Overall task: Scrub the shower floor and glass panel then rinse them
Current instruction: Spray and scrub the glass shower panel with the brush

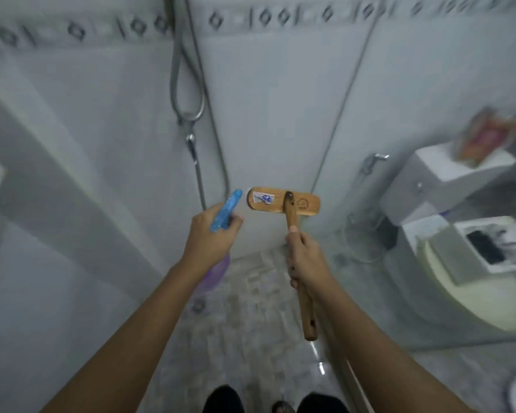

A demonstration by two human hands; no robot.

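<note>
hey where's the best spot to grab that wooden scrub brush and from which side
Grip the wooden scrub brush on its long handle, just below the flat head, coming from underneath. The right hand already wraps it there; the handle's lower end stays free.

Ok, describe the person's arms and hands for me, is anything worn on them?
Both forearms are bare right to the bottom edge of the frame: no sleeves show. The left hand and right hand wear no gloves, and no watch, bracelet or ring is visible, though the picture is slightly blurred.
</note>
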